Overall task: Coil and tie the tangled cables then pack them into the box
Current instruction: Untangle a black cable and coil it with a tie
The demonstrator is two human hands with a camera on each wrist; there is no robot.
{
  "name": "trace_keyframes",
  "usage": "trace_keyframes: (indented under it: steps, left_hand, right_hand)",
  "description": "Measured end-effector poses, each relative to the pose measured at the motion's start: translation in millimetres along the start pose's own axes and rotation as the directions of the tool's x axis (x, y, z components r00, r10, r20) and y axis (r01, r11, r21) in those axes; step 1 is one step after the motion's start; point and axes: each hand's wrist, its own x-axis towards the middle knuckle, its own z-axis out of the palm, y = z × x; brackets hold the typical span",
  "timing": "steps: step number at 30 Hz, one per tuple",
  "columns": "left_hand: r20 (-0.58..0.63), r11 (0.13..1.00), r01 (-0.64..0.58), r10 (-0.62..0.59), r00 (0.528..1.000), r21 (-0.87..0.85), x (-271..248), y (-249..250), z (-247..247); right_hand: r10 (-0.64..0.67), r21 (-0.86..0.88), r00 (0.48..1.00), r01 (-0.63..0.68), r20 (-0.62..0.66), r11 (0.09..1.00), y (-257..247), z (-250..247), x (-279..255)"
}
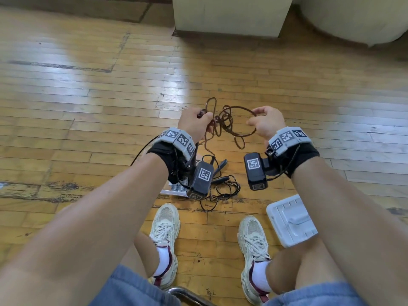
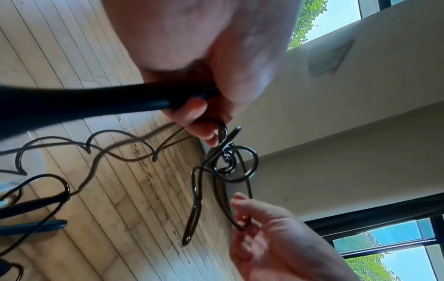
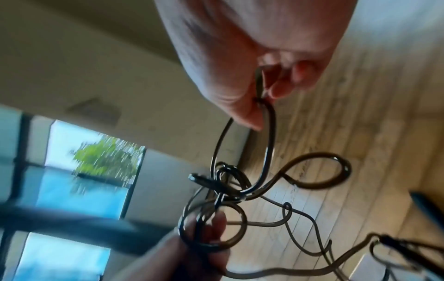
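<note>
Our left hand (image 1: 194,122) grips the gathered strands of the brown cable (image 1: 227,124); the knot hangs just right of it, strung sideways between our hands. Our right hand (image 1: 263,123) pinches one loop, ready, we judge, to draw it rightward.

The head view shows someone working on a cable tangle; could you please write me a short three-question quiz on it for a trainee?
1. True or false: both hands hold the brown cable.
2. Where does the black cable lie? A) in the white box B) on the floor by the feet C) over a knee.
3. Fill in: the brown cable hangs as a ____, not a neat coil.

Key
1. True: the left hand grips it and the right hand pinches a loop.
2. B.
3. Tangle.
</note>
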Motion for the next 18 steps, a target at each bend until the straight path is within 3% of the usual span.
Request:
trace_keyframes:
  steps: [2,6,9,11,14,18]
  left_hand:
    - [-0.002,0.999,0.001,0.0,1.0,0.046,1,0,1]
    - [0.065,1.0,-0.019,0.019,0.998,0.0,0,1,4]
    - [0.151,0.997,-0.013,0.024,0.988,-0.072,-5,6,6]
    - [0.179,0.999,-0.023,0.029,0.983,-0.036,-5,7,4]
    - [0.199,0.998,-0.048,0.04,0.979,0.032,-5,6,-1]
    - [0.12,0.999,-0.033,0.028,0.992,0.042,-5,5,0]
  right_hand:
    - [-0.041,0.088,0.996,0.034,0.074,0.996,-4,4,-5]
    - [-0.046,0.291,0.974,-0.022,0.223,0.957,-22,11,-18]
    - [-0.092,0.159,0.894,0.023,0.439,0.987,-25,13,-25]
    - [-0.103,0.055,0.855,0.087,0.509,0.995,-25,10,-28]
    - [-0.122,-0.103,0.867,0.195,0.483,0.975,-24,2,-27]
    - [-0.183,-0.334,0.951,0.262,0.25,0.905,-17,5,-21]
